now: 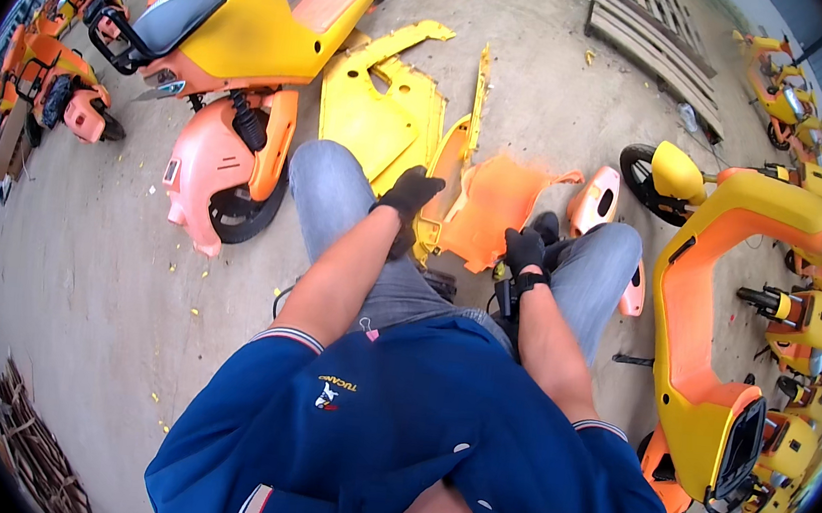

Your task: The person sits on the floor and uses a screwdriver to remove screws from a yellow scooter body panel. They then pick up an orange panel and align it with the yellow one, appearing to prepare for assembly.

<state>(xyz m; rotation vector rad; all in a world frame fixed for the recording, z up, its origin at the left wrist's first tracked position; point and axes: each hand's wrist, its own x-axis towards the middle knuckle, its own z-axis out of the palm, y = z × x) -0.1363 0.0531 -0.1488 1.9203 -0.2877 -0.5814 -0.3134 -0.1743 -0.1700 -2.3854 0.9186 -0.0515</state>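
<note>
My left hand (pixel 411 195), in a black glove, has its fingers curled closed in front of my left knee. It is beside a narrow, curved yellow trim panel (pixel 456 144); whether it grips anything is hidden. A flat yellow body panel (pixel 375 118) with holes lies just beyond it. My right hand (pixel 524 249), also gloved in black, is closed near the right edge of an orange plastic panel (pixel 498 206) on the floor. What its fingers hold, if anything, cannot be made out. A black object (pixel 505 296) is partly visible below that wrist.
A yellow-and-orange scooter (pixel 245 29) stands at left, its pink-orange front fender (pixel 216 161) beside my left knee. Another scooter body (pixel 692 296) stands at right. A pink-orange part (pixel 593 200) lies beyond my right knee. Wooden pallets (pixel 654 42) lie at the back, sticks (pixel 36 438) at lower left.
</note>
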